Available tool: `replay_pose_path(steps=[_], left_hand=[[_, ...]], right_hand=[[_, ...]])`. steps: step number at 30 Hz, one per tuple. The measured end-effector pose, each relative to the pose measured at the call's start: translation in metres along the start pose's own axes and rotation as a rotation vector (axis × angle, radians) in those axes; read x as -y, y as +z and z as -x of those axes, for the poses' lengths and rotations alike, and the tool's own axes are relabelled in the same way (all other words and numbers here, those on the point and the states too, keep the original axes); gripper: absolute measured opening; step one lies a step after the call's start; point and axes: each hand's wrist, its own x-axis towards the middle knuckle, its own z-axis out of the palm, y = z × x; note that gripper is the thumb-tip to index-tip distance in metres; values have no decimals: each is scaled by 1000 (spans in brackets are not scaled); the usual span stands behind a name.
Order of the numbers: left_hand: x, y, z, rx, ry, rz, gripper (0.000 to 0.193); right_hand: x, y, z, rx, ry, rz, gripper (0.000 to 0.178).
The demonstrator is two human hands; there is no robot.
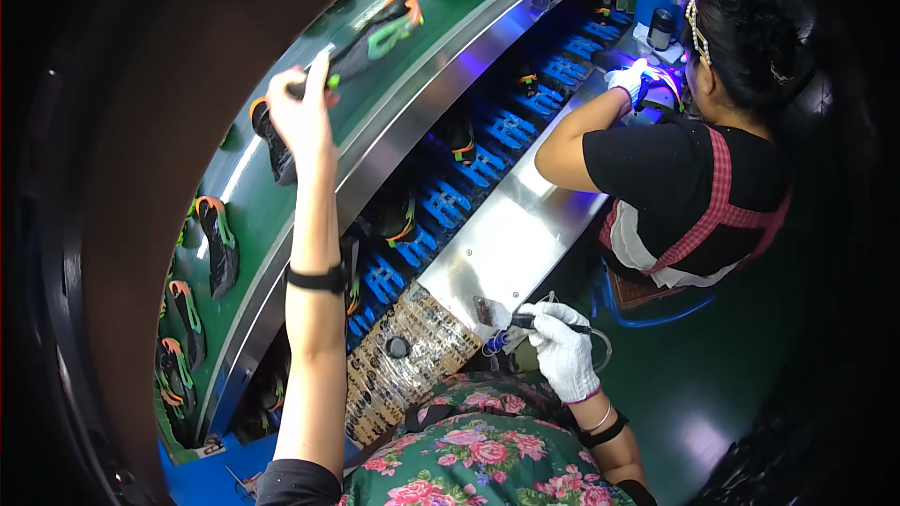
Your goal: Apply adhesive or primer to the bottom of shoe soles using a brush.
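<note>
My bare left hand (pixel 305 122) is stretched out over the green conveyor belt. Its fingers are closed on one end of a black shoe sole (pixel 354 58) with an orange and green edge at its far end. Beneath that hand, another dark sole (pixel 275 148) lies on the belt. My right hand (pixel 565 356), in a white knitted glove, grips the dark handle of a brush (pixel 523 320). The brush's flat, brownish head points left, over the near end of a shiny metal worktop (pixel 497 267).
More soles (pixel 218 245) lie along the green belt (pixel 403 70). Blue racks (pixel 450 201) holding shoe parts run below its metal rim. A seated co-worker (pixel 722 150) handles a piece under violet light at right. A black round lid (pixel 397 348) sits on the taped near surface.
</note>
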Motion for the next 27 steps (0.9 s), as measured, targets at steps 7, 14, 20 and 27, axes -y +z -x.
replay_pose_path(steps=[7,14,20,27], left_hand=[[-20,-163,88,-170,84,-98,40],[16,-258,168,130,-649,206,15],[71,-282,259,400,-1252,448,47],[29,-291,338,771,-1440,1198,117]], right_hand=[[-19,-2,13,-74,-42,61,16],[-35,29,29,-71,-128,-48,12],[-78,72,38,193,-60,211,17],[-103,102,53,381,381,246,22]])
